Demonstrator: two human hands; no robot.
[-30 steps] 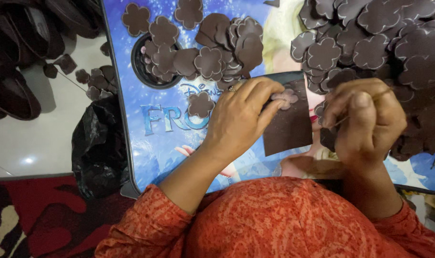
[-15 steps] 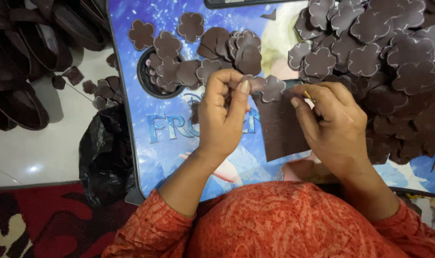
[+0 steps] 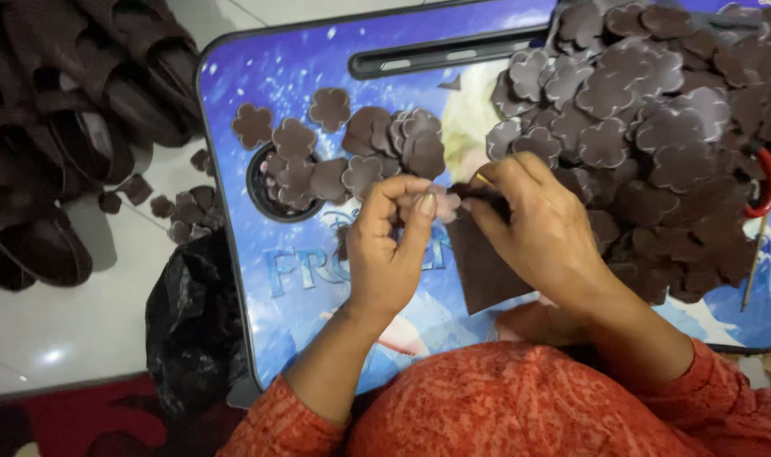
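We pinch a small brown flower piece (image 3: 443, 203) between our left hand (image 3: 391, 245) and right hand (image 3: 545, 233), above a blue picture table (image 3: 318, 59). Big piles of brown flowers (image 3: 656, 127) sit on it, and the white floor (image 3: 55, 330) holds dark sandals (image 3: 55, 144) and a black bag (image 3: 191, 322).

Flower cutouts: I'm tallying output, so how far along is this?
Done: a big heap of brown flower cutouts and a smaller batch on the blue lap table. In hand: left hand and right hand work a piece. Left: the brown sheet.

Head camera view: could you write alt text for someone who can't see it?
Two bare hands, left hand and right hand, pinch a small brown flower-shaped piece over a blue lap table. A large heap of flower cutouts lies to its right.
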